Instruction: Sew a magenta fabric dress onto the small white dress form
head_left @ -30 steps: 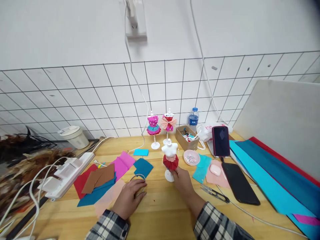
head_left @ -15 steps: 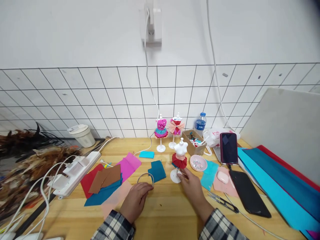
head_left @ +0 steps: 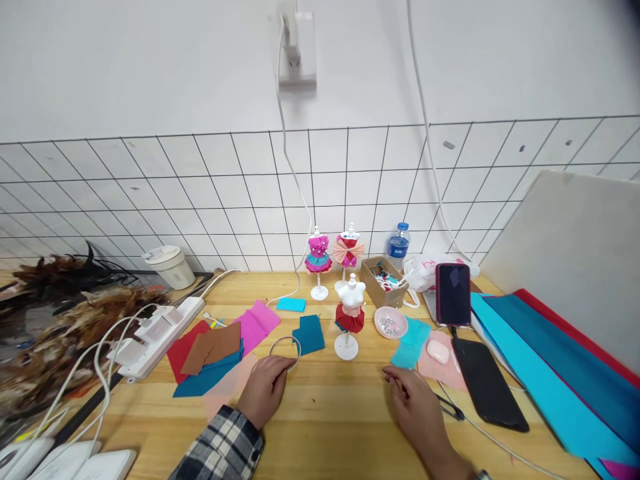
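My left hand (head_left: 263, 390) rests on the table with its fingers closed on the edge of a thin pale ring (head_left: 299, 348). My right hand (head_left: 413, 403) lies over a pair of thread snips, with fingers curled together; whether it grips anything is hidden. Only the dark handle end of the snips (head_left: 453, 408) shows beside it. Between and beyond my hands stands a small white dress form (head_left: 351, 293) on a round base, wearing a red gathered skirt (head_left: 350, 320). A teal cloth piece (head_left: 311, 333) lies just past the ring.
Two dressed forms, one in pink and teal (head_left: 317, 257) and one with a peach bow (head_left: 349, 252), stand behind. A pink dish (head_left: 391, 323) holds small beads. A cardboard box (head_left: 383, 287), phone (head_left: 453, 293), black slab (head_left: 490, 383), cloth pieces (head_left: 215, 350) and power strip (head_left: 160, 337) surround the workspace.
My right hand has let go of the red-skirted form's base and moved right and toward me, over the snips. My left hand still has the ring. The view has shifted slightly.
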Motion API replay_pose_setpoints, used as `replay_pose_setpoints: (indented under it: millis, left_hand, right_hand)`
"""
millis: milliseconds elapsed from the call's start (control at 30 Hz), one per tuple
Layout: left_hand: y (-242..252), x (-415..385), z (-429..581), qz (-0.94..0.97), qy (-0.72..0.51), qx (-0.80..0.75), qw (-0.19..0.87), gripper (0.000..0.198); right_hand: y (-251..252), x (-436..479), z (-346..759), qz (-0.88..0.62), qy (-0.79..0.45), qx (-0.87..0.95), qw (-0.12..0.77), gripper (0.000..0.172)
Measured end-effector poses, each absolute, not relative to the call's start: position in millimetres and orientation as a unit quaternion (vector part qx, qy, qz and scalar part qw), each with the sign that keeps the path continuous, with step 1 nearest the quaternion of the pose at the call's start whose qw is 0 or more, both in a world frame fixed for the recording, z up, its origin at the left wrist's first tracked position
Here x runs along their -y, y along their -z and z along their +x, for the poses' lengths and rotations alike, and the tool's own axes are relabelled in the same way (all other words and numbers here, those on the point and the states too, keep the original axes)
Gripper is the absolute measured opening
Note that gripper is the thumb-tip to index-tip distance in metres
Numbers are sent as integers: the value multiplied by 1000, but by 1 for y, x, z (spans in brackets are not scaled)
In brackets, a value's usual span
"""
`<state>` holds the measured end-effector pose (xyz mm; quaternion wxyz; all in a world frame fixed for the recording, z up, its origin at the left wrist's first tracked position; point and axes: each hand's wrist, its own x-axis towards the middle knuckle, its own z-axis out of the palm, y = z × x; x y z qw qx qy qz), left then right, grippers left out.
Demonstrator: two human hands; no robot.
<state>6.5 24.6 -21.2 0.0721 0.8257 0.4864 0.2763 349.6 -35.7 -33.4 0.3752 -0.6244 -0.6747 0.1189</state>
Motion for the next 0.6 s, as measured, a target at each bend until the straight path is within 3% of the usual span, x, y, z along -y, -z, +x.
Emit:
replay_pose_setpoints:
  millis: [600]
  left_hand:
    - [25, -31, 3, 833, -280, -475, 44, 23]
  right_hand:
    - [42, 26, 348, -668, -166, 661, 300, 27]
